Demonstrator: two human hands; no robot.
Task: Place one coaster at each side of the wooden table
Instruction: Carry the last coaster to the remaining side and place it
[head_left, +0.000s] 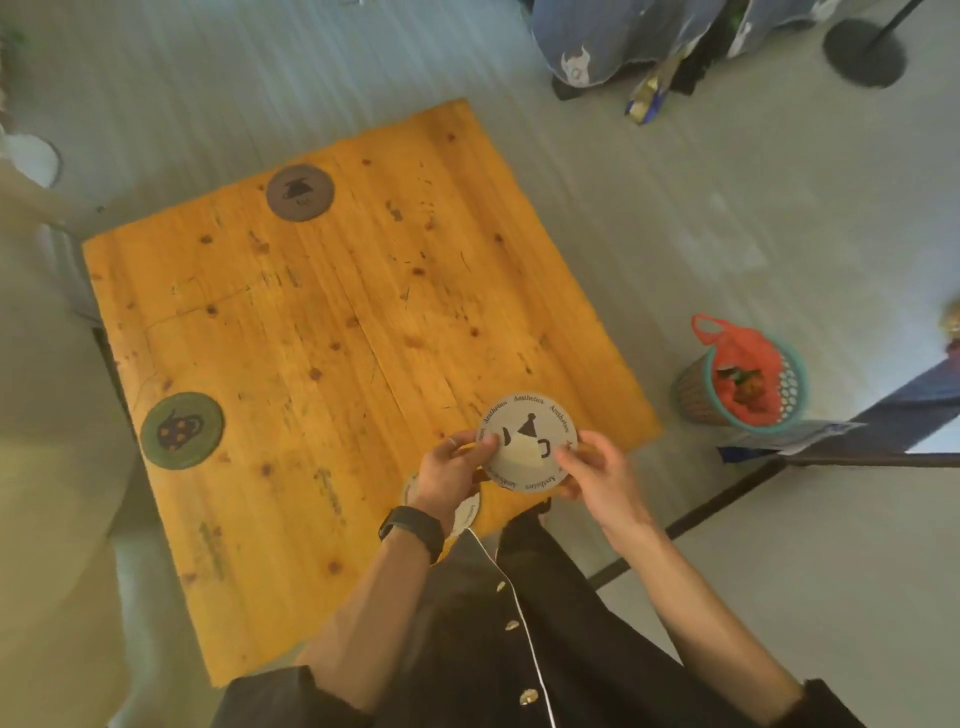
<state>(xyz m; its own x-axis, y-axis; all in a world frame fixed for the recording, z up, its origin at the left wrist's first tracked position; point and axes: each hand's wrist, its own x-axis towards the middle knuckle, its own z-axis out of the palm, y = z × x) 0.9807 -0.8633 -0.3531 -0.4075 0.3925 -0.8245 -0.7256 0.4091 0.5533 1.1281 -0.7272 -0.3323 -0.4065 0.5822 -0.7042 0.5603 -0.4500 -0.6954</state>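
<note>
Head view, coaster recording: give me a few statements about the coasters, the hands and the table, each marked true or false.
1. Both hands hold the white coaster. True: the left hand and the right hand pinch its opposite edges.
2. The green coaster lies in the middle of the wooden table. False: it lies close to one edge.
3. The brown coaster lies flat near a table edge. True.
4. The left wrist is bare. False: it wears a black watch.
5. The basket with the red bag stands on the table. False: it stands on the floor beside it.
</note>
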